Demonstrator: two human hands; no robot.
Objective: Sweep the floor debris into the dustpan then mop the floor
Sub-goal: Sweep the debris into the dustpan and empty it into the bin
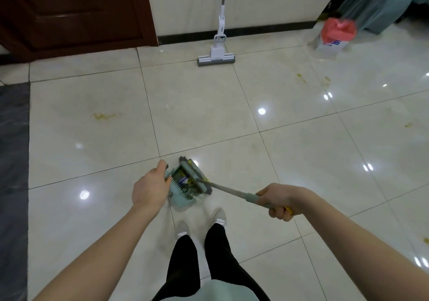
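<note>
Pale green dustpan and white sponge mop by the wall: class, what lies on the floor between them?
In the head view, only bare glossy cream tiles and dark grout lines lie between the pale green dustpan and the white sponge mop.

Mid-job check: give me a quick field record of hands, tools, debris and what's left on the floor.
left hand: grips the dustpan handle
right hand: grips the broom handle
dustpan: on the floor just ahead of the shoes, debris inside
broom head: at the dustpan mouth, over the debris
mop: unused, head on the floor, pole against the far wall
yellowish stains: on tiles to the left, more to the right
bin with red liner: far right, by the wall
stage: sweeping; mopping not started
</note>
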